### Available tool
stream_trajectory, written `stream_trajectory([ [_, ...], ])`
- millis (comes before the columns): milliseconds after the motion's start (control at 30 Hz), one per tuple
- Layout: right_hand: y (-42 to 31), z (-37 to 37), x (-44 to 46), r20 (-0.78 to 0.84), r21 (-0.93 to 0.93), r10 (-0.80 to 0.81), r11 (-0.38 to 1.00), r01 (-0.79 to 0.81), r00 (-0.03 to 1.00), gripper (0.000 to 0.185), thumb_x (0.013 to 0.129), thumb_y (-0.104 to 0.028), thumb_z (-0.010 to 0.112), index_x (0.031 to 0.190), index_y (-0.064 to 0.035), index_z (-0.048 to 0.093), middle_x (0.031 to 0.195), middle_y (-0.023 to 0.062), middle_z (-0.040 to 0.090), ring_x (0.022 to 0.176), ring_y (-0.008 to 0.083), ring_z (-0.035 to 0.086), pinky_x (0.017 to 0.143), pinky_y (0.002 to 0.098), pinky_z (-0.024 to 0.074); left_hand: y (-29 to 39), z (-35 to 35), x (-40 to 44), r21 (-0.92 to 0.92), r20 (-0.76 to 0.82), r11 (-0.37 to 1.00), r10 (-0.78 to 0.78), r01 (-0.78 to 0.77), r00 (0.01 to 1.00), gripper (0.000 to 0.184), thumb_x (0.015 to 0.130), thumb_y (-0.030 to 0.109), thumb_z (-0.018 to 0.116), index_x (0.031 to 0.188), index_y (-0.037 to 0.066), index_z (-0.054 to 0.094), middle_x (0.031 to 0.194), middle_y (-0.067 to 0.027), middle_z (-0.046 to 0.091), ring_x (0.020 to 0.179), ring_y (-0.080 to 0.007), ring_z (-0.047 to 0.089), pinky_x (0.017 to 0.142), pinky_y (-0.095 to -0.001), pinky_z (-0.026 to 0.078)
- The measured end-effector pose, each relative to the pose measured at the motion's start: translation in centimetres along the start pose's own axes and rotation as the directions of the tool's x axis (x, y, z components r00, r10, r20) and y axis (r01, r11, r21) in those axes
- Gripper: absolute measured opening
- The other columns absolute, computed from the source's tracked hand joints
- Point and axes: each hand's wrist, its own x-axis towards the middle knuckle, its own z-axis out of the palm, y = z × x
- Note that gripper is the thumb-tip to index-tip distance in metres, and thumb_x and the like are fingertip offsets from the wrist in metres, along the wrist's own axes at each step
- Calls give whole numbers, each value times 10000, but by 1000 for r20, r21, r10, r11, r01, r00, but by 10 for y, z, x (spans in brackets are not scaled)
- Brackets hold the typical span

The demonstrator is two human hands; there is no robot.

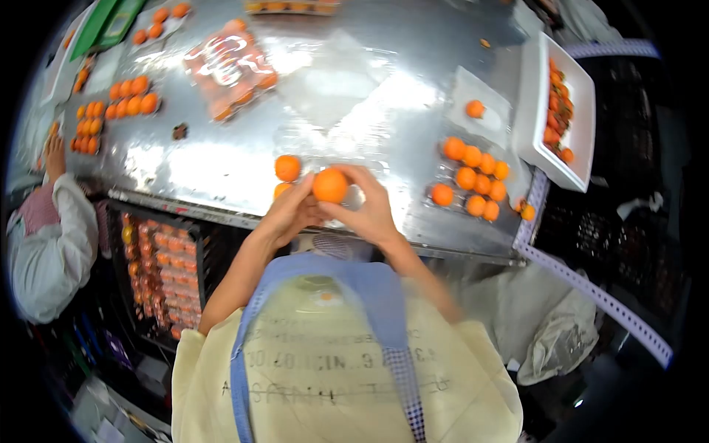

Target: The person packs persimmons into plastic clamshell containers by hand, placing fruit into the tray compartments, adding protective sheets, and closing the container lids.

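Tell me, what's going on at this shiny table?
A person is holding one orange fruit between the left hand and the right hand, at the near edge of a metal table. Two more fruits show just left of it, the lower one partly hidden. Off to the right sit grouped fruits and a white box with more inside. At the far left, another person's hand is by the table's edge.

Fruit rows [483, 184] lie between right hand [369, 208] and box [541, 122].
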Motion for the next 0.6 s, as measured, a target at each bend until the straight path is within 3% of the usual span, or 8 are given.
stream_trajectory([
  [67,2,-15,-7,-25,45,77,996,-76,997,526,680,-194,769,1138,-48,557,1072,94,581,966,218,566,845,306,448,6,13,-6,147,-41,989,11,-5,999,579,926,528,383,1152,11,513,956,-101,630,782,-167,600,655,-268,480],
  [200,52,-75,-40,-323,-12,113,992,-124,940,538,665,-156,781,1129,-22,544,1049,98,603,968,184,574,876,302,447,-1,12,-3,180,-76,979,109,-93,991,504,940,459,411,1149,14,525,952,-85,637,789,-156,602,659,-255,483],
  [267,47,-118,-56,-431,-184,165,946,-265,887,526,661,-172,787,1097,-8,542,1019,106,615,930,200,591,850,310,460,-3,11,-3,255,-98,959,151,-121,984,446,935,415,452,1126,22,545,958,-81,635,792,-142,599,663,-248,480],
  [333,66,-157,-79,-423,-376,78,891,-253,903,503,672,-155,768,1097,-7,543,1045,127,594,962,242,580,853,323,459,-5,10,-2,270,-114,953,175,-139,978,341,920,330,519,1089,39,576,959,-69,633,795,-117,593,672,-233,476],
  [433,70,-190,-94,-304,-631,-7,751,-196,952,480,675,-120,744,1096,-6,544,1068,136,564,1006,298,548,851,342,457,-9,15,0,304,-118,941,188,-145,975,287,931,284,508,1095,54,563,934,-48,622,772,-117,586,679,-236,469],
  [600,75,-202,-98,-136,-807,23,578,-124,990,471,646,-141,744,1079,-46,587,1072,95,560,990,286,515,864,374,407,-14,21,-2,339,-105,929,193,-147,976,260,926,261,521,1088,63,569,944,-46,615,781,-113,582,685,-241,470],
])
